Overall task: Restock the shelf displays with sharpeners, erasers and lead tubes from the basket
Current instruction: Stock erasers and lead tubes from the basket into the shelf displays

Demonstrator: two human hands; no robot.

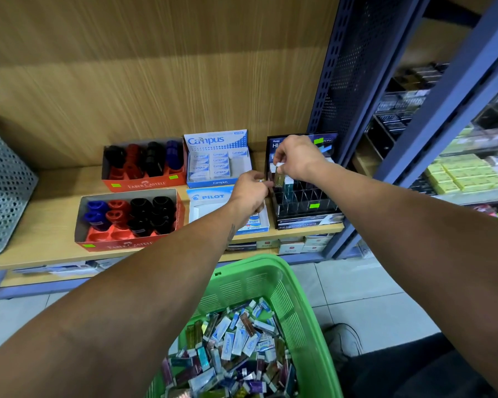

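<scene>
While a perforated metal bin [3, 185] stands far left on the shelf [55, 208], two Faber-Castell sharpener boxes [128, 221] and the Campus eraser box [217, 162] sit beside my left hand [249, 193], curled, contents unclear. My right hand [295, 159] pinches a lead tube [279, 179] over the black display [305, 202]; the green basket [270, 282] lies below.

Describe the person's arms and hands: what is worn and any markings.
Both forearms are bare, with no sleeves, gloves or watch in view. The left hand wears what looks like a ring on one finger, and a small dark tattoo marks the inner left forearm near the wrist. The right hand shows no jewellery or markings.
</scene>
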